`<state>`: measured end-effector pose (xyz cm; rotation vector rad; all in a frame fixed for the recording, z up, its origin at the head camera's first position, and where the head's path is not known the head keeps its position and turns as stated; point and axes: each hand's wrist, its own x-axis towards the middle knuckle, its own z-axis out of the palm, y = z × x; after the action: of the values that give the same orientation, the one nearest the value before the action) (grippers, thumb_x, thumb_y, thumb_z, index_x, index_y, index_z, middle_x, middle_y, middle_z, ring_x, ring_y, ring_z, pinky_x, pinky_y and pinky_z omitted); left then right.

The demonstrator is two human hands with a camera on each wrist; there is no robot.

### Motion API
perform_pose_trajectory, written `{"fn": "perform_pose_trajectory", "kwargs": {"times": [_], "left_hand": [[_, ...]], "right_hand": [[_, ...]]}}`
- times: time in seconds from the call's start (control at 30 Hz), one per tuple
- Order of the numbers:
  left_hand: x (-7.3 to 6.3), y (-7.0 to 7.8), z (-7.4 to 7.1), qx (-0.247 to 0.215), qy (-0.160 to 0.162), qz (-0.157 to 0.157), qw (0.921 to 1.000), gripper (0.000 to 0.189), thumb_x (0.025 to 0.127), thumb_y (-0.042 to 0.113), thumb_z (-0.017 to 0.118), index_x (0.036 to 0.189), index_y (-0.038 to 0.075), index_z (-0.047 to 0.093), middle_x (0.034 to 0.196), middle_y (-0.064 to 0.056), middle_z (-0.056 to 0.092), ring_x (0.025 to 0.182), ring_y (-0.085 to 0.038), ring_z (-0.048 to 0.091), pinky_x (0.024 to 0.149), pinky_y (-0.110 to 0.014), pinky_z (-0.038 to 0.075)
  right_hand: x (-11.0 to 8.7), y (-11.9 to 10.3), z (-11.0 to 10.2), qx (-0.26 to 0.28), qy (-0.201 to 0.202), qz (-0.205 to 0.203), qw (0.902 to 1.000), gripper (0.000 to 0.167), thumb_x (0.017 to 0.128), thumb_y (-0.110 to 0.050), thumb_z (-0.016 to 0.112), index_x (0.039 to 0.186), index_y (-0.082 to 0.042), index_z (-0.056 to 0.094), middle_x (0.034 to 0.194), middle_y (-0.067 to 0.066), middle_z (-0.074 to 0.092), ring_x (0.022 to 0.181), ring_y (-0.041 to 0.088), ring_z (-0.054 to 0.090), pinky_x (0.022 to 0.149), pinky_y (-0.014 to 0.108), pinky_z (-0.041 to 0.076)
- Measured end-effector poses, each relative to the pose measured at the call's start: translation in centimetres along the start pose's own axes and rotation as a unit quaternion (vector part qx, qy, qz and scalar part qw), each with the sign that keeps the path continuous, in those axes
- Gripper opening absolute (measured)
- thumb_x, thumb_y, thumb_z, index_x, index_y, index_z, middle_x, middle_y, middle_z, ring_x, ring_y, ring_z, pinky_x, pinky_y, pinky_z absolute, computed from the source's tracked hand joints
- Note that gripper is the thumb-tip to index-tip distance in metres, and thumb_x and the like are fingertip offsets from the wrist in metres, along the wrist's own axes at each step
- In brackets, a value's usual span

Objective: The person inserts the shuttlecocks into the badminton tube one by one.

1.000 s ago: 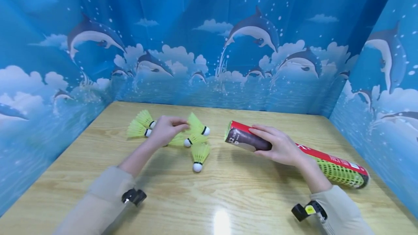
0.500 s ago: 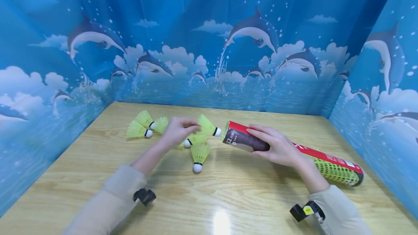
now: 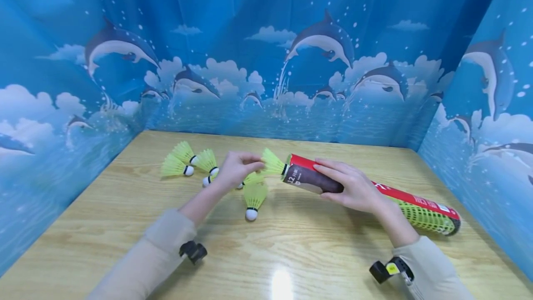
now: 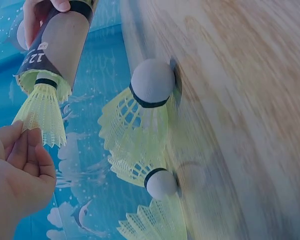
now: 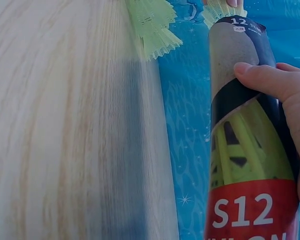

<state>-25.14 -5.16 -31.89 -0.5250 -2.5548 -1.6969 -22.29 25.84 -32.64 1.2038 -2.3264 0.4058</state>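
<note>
My left hand (image 3: pixel 239 169) pinches a yellow shuttlecock (image 3: pixel 272 163) by the edge of its skirt. In the left wrist view that shuttlecock's (image 4: pixel 42 110) cork end sits just inside the open mouth of a red and black shuttlecock tube (image 4: pixel 65 45), while its skirt stays outside. My right hand (image 3: pixel 354 184) grips the tube (image 3: pixel 306 175) near its mouth, thumb on one side and fingers over the other. The tube lies slanted, with its mouth raised toward the left and its far end low at the right. Its inside is hidden.
Several loose shuttlecocks lie on the wooden table (image 3: pixel 233 253) left of the tube; one shuttlecock (image 3: pixel 255 198) lies nearest the front, and another shuttlecock (image 3: pixel 176 165) is at the far left. A blue dolphin-print curtain (image 3: pixel 266 59) stands behind and at both sides.
My left hand has moved right with the shuttlecock, bringing its cork end into the tube's mouth. The tube and my right hand have shifted slightly left.
</note>
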Motion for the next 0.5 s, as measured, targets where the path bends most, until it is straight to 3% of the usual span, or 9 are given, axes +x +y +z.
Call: {"fn": "perform_pose_trajectory", "kwargs": {"times": [0.1,0.23,0.4,0.5], "left_hand": [[0.2,0.0,0.4,-0.007,-0.003,-0.002,1.0,0.02,0.084,0.012,0.068,0.101,0.001,0.07,0.085,-0.008,0.07,0.082,-0.018,0.064,0.081,-0.035,0.05],[0.3,0.0,1.0,-0.017,-0.009,-0.003,0.9998,0.019,0.084,0.011,0.068,0.1,0.0,0.07,0.085,-0.008,0.07,0.082,-0.017,0.064,0.081,-0.032,0.051],[0.4,0.1,1.6,-0.015,-0.013,0.006,0.9998,0.019,0.085,0.01,0.067,0.099,-0.001,0.07,0.084,-0.01,0.07,0.081,-0.018,0.064,0.077,-0.03,0.051],[0.5,0.3,1.8,-0.01,-0.021,0.004,0.9997,0.02,0.086,0.01,0.066,0.101,-0.001,0.069,0.086,-0.01,0.07,0.082,-0.019,0.065,0.077,-0.03,0.051]], "right_hand": [[0.0,0.0,0.0,0.0,0.002,-0.001,1.0,0.062,0.082,-0.05,0.063,0.133,-0.015,0.052,0.132,0.011,0.051,0.113,0.031,0.053,0.085,0.05,0.046],[0.1,0.0,-0.1,0.001,0.001,0.004,1.0,0.073,0.068,-0.025,0.083,0.133,-0.015,0.052,0.131,0.011,0.052,0.112,0.031,0.053,0.084,0.05,0.046],[0.1,0.0,-0.1,0.002,-0.001,0.007,1.0,0.076,0.064,-0.018,0.085,0.133,-0.015,0.052,0.131,0.012,0.052,0.113,0.031,0.053,0.084,0.05,0.046],[0.1,0.0,-0.1,0.004,-0.003,0.007,1.0,0.073,0.068,-0.025,0.083,0.133,-0.015,0.052,0.132,0.011,0.051,0.113,0.031,0.052,0.085,0.05,0.046]]}}
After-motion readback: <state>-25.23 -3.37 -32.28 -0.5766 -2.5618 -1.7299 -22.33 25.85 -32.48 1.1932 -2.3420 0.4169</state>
